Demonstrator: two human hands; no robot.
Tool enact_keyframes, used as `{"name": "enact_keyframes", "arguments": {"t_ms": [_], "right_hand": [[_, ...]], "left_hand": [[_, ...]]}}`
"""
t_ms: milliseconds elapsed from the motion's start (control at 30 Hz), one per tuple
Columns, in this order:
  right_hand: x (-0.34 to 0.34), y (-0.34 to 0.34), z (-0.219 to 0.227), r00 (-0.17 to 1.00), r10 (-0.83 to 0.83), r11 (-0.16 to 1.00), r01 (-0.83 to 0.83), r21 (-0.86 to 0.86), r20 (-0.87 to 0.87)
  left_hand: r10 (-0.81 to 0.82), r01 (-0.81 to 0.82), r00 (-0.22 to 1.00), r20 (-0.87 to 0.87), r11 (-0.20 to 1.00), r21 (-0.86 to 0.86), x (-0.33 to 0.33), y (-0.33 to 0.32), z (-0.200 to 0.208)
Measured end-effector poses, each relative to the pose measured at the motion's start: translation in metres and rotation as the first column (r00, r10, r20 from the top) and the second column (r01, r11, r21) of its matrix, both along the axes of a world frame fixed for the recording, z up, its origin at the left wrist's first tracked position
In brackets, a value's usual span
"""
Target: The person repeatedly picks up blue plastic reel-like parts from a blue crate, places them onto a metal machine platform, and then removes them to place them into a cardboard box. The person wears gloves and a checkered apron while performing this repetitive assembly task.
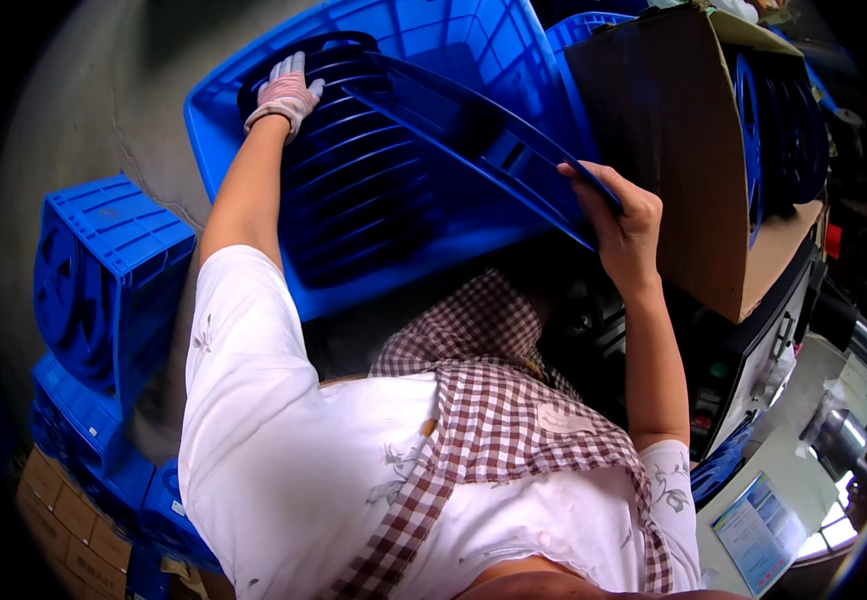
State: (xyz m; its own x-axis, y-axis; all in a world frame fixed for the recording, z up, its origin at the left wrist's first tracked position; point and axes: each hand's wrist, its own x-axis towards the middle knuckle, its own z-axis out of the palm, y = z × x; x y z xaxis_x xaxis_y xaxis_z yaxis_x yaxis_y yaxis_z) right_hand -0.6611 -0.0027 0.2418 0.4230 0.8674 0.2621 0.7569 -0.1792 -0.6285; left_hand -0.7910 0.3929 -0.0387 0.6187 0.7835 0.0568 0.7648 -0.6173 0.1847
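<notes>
My left hand (pixel 289 97), in a pale pink-and-white glove, lies with its fingers stretched out on the far left end of a row of dark, round-rimmed reels (pixel 364 175). They are packed in a large blue plastic crate (pixel 469 30). My bare right hand (pixel 626 218) grips the edge of a dark blue reel (pixel 484 140) with two wide flanges. That reel is tilted across the crate, its far end against the packed row and its near end over the right side. My right fingers are partly hidden behind its rim.
A cardboard box (pixel 654 140) holding more reels stands at the right. On the left are stacked blue crates (pixel 144 235), with brown cartons (pixel 79 520) below them. A pale work surface (pixel 774 470) with a printed sheet (pixel 757 530) lies at the lower right.
</notes>
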Motion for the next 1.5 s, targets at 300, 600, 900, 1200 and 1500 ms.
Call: {"name": "enact_keyframes", "arguments": {"t_ms": [300, 600, 900, 1200, 1500], "right_hand": [[0.014, 0.005, -0.002, 0.995, 0.062, 0.996, -0.057, -0.063, 0.081], [0.006, 0.042, -0.024, 0.893, 0.232, 0.963, -0.157, -0.217, 0.386], [0.04, 0.017, 0.023, 0.969, -0.028, 0.936, -0.06, 0.346, 0.246], [0.016, -0.128, -0.07, 0.848, -0.437, 0.894, 0.448, -0.034, -0.299], [0.003, -0.171, -0.084, 0.786, -0.531, 0.844, 0.525, -0.112, -0.318]], "left_hand": [[0.169, -0.134, 0.966, 0.196, 0.974, -0.18, -0.036, -0.02, 0.013], [-0.649, 0.742, 0.564, 0.51, 0.67, 0.033, -0.039, -0.165, 0.223], [-0.627, 0.658, 0.587, 0.512, 0.738, 0.149, -0.026, -0.039, 0.184], [-0.183, 0.582, 0.671, 0.718, 0.73, -0.358, 0.015, -0.005, 0.181], [-0.187, 0.24, 0.956, 0.224, 0.941, -0.238, 0.038, 0.027, 0.082]]}}
